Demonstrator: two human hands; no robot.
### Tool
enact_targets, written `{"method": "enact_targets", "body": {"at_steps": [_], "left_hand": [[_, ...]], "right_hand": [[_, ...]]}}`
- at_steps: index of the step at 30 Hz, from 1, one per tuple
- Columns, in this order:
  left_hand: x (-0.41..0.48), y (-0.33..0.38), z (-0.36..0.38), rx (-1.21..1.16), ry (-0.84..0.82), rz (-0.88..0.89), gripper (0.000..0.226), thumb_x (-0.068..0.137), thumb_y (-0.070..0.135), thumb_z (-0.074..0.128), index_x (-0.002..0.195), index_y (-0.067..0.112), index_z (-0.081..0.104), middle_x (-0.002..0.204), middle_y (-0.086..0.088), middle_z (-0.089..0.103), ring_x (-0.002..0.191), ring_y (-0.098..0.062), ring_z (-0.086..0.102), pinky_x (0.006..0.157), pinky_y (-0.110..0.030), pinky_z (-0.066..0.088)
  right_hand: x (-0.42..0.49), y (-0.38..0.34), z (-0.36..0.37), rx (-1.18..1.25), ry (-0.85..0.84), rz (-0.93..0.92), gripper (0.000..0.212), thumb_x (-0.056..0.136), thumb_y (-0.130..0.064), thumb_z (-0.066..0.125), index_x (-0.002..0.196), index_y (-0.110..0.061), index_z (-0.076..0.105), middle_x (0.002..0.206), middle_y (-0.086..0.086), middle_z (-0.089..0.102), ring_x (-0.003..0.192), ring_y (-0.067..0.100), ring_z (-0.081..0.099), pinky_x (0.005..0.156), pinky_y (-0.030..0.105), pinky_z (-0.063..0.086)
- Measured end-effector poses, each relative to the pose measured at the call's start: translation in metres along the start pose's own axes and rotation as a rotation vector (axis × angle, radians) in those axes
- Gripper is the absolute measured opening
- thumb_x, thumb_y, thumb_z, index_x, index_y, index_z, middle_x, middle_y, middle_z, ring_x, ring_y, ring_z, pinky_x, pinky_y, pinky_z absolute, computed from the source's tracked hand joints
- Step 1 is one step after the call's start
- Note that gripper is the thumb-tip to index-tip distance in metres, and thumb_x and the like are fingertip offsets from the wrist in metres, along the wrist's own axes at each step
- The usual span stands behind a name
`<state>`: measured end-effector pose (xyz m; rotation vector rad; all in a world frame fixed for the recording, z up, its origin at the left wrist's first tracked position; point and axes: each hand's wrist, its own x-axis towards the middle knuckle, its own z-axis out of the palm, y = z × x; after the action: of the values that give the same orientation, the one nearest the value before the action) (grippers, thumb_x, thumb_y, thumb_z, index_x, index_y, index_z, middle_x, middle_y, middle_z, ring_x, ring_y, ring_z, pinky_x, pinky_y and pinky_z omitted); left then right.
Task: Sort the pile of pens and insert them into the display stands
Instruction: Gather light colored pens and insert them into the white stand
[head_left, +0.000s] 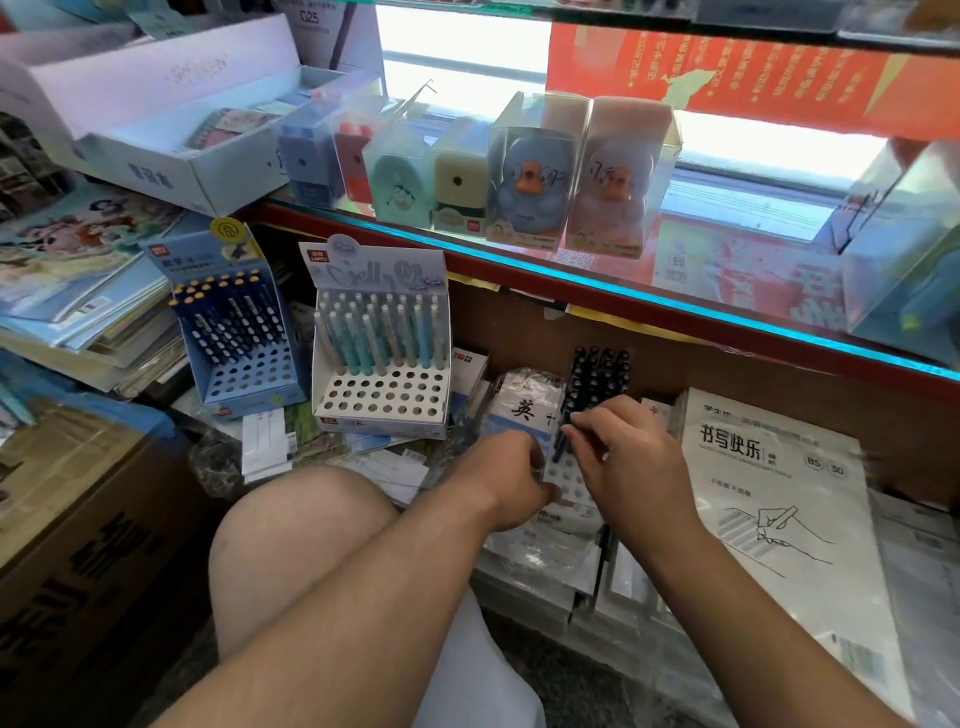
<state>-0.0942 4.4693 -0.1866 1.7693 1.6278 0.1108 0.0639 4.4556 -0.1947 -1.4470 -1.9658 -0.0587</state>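
Observation:
A small white display stand with round holes sits low in the middle, with several black pens standing in its back rows. My right hand pinches a black pen over the stand's holes. My left hand grips the stand's left side. Further left stand a white stand half filled with teal and blue pens and a blue stand holding dark pens with yellow caps.
A glass shelf above carries boxed sharpeners and duck toys. Wrapped notebooks lie at the right, stacked magazines at the left, a cardboard box at the lower left. My bare knee is in front.

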Motion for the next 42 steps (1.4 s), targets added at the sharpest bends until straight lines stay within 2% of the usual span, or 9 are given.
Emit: {"method": "enact_targets", "body": {"at_steps": [7, 10, 12, 15, 18, 24, 31, 35, 42], "left_hand": [[-0.011, 0.004, -0.003, 0.043, 0.028, 0.022, 0.043, 0.092, 0.042, 0.067, 0.130, 0.023, 0.057, 0.124, -0.002, 0.066, 0.111, -0.024, 0.062, 0.092, -0.037, 0.053], [-0.026, 0.005, -0.018, -0.082, 0.149, 0.032, 0.046, 0.094, 0.039, 0.065, 0.136, 0.025, 0.054, 0.130, 0.001, 0.060, 0.115, -0.020, 0.060, 0.097, -0.038, 0.052], [-0.039, 0.004, -0.037, -0.175, 0.255, 0.060, 0.045, 0.094, 0.039, 0.065, 0.136, 0.027, 0.054, 0.129, 0.004, 0.057, 0.114, -0.017, 0.059, 0.098, -0.040, 0.053], [-0.062, 0.000, -0.076, -0.309, 0.377, 0.128, 0.045, 0.093, 0.038, 0.069, 0.134, 0.026, 0.056, 0.127, 0.006, 0.058, 0.117, -0.011, 0.057, 0.097, -0.029, 0.049], [-0.091, -0.019, -0.121, -0.454, 0.425, 0.114, 0.048, 0.092, 0.040, 0.071, 0.135, 0.030, 0.054, 0.128, 0.008, 0.056, 0.120, -0.010, 0.055, 0.099, -0.032, 0.050], [-0.158, -0.128, -0.186, -0.406, 0.682, -0.155, 0.045, 0.090, 0.041, 0.072, 0.130, 0.030, 0.055, 0.121, 0.008, 0.057, 0.115, -0.011, 0.058, 0.099, -0.035, 0.050], [-0.264, -0.257, -0.212, -0.443, 0.898, -0.537, 0.046, 0.090, 0.046, 0.071, 0.129, 0.030, 0.052, 0.122, 0.003, 0.055, 0.110, -0.019, 0.062, 0.088, -0.039, 0.054], [-0.306, -0.302, -0.203, -0.433, 0.913, -0.641, 0.056, 0.089, 0.048, 0.071, 0.136, 0.028, 0.046, 0.131, -0.001, 0.051, 0.120, -0.020, 0.054, 0.102, -0.041, 0.047], [-0.337, -0.353, -0.189, -0.416, 0.866, -0.810, 0.062, 0.092, 0.045, 0.069, 0.143, 0.022, 0.044, 0.125, -0.004, 0.054, 0.106, -0.026, 0.065, 0.089, -0.040, 0.053]], "right_hand": [[0.000, -0.003, -0.014, 0.176, -0.126, 0.165, 0.032, 0.087, -0.029, 0.077, 0.118, -0.022, 0.070, 0.097, -0.011, 0.061, 0.081, 0.002, 0.057, 0.072, 0.017, 0.049], [0.005, -0.009, -0.032, 0.366, -0.101, 0.233, 0.034, 0.085, -0.026, 0.079, 0.118, -0.027, 0.069, 0.101, -0.015, 0.059, 0.086, 0.001, 0.060, 0.072, 0.012, 0.050], [0.011, -0.017, -0.041, 0.482, -0.117, 0.259, 0.036, 0.084, -0.026, 0.078, 0.119, -0.029, 0.068, 0.104, -0.012, 0.061, 0.089, 0.004, 0.063, 0.075, 0.019, 0.056], [0.025, -0.038, -0.045, 0.633, -0.220, 0.244, 0.042, 0.084, -0.028, 0.077, 0.124, -0.029, 0.065, 0.109, -0.007, 0.062, 0.094, 0.010, 0.066, 0.077, 0.027, 0.059], [0.048, -0.066, -0.033, 0.739, -0.298, 0.182, 0.043, 0.085, -0.023, 0.077, 0.124, -0.034, 0.062, 0.111, -0.003, 0.065, 0.098, 0.010, 0.067, 0.077, 0.019, 0.058], [0.098, -0.146, 0.025, 0.831, -0.589, 0.044, 0.044, 0.085, -0.027, 0.079, 0.125, -0.032, 0.063, 0.116, -0.008, 0.065, 0.107, 0.007, 0.065, 0.085, 0.024, 0.059], [0.122, -0.269, 0.106, 0.630, -0.912, -0.271, 0.062, 0.081, -0.048, 0.078, 0.137, -0.035, 0.054, 0.127, -0.012, 0.059, 0.109, 0.004, 0.061, 0.097, 0.037, 0.054], [0.124, -0.336, 0.129, 0.533, -1.026, -0.468, 0.069, 0.084, -0.052, 0.075, 0.145, -0.035, 0.046, 0.130, -0.011, 0.054, 0.114, 0.007, 0.057, 0.099, 0.032, 0.051], [0.103, -0.433, 0.170, 0.496, -1.116, -0.622, 0.047, 0.087, -0.035, 0.079, 0.130, -0.031, 0.059, 0.110, -0.012, 0.063, 0.101, 0.005, 0.063, 0.091, 0.028, 0.054]]}}
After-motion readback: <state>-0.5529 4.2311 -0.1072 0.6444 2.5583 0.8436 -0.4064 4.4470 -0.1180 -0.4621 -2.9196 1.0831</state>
